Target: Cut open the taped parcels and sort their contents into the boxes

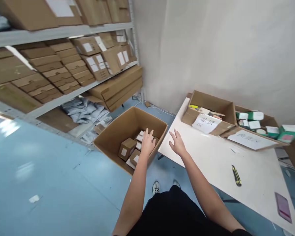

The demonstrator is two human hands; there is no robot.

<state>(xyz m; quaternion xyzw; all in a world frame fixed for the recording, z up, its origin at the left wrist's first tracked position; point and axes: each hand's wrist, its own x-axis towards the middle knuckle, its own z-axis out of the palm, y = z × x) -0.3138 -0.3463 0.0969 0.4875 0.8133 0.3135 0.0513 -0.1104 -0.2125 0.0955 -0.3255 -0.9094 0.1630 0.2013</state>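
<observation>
My left hand [147, 143] hangs over the right side of a large open carton [113, 137], fingers spread and nothing in them. Inside that carton lie several small parcels, among them a brown box [127, 148] with a white label; my left hand and forearm hide part of them. Just beyond the carton's right rim, my right hand [177, 143] is held over the edge of the white table [211, 157]. Its fingers are apart and it is holding nothing.
On the table stand two open boxes [211, 126] [254, 141] with handwritten paper signs. A yellow-black utility knife [236, 175] and a purple phone [283, 207] lie nearer. Shelving [64, 100] full of cartons runs along the left, with grey plastic mailers [85, 111] low down.
</observation>
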